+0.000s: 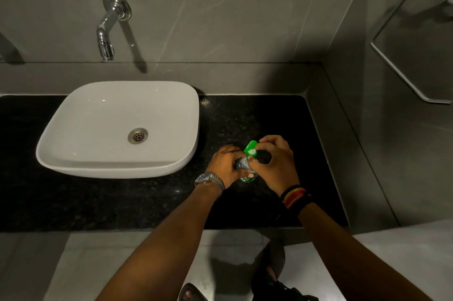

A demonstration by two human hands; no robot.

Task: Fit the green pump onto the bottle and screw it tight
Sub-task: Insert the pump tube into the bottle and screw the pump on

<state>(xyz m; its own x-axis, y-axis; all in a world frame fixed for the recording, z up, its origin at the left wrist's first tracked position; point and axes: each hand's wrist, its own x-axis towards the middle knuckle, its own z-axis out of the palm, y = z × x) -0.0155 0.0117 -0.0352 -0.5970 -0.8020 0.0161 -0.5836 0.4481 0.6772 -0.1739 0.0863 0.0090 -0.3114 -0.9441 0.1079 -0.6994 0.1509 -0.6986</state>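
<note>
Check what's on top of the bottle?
The green pump sits on top of the bottle, right hand at its collar, left hand around the body. Fingers hide the neck and threads.

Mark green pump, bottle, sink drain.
green pump (pixel 251 148): head view, top of the pump head.
bottle (pixel 242 163): head view, label between the hands.
sink drain (pixel 138 136): head view, metal strainer centre.

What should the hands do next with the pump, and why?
Probably keep twisting: the right hand pinches the green pump atop the bottle, which the left hand steadies on the counter. Whether it is tight is hidden.
</note>
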